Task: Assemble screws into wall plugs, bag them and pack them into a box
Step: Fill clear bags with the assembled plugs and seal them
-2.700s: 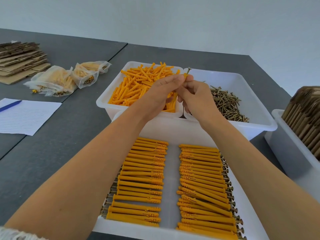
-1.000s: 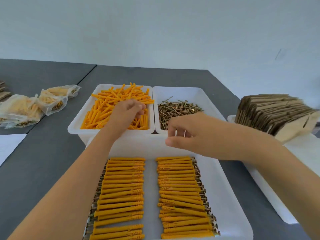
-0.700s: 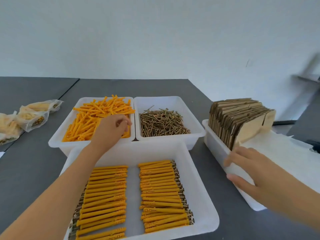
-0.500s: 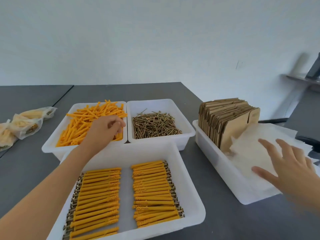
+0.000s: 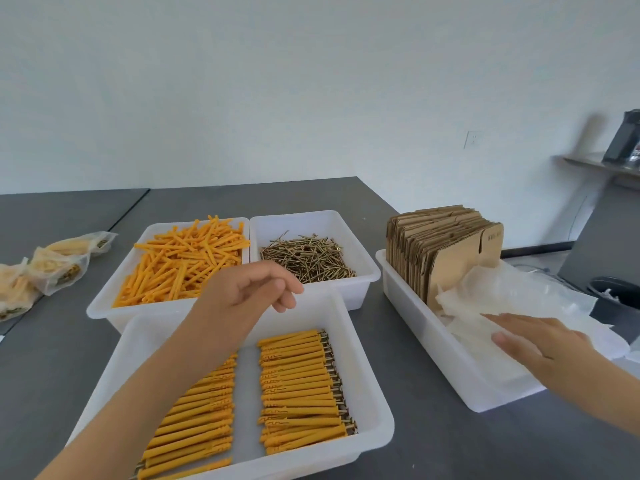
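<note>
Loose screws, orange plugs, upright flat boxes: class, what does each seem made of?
Loose screws: probably metal, with a brassy yellow sheen.
Orange plugs: likely moulded plastic, matte, uniformly coloured.
Upright flat boxes: brown cardboard, matte, with cut edges and flaps showing.
</note>
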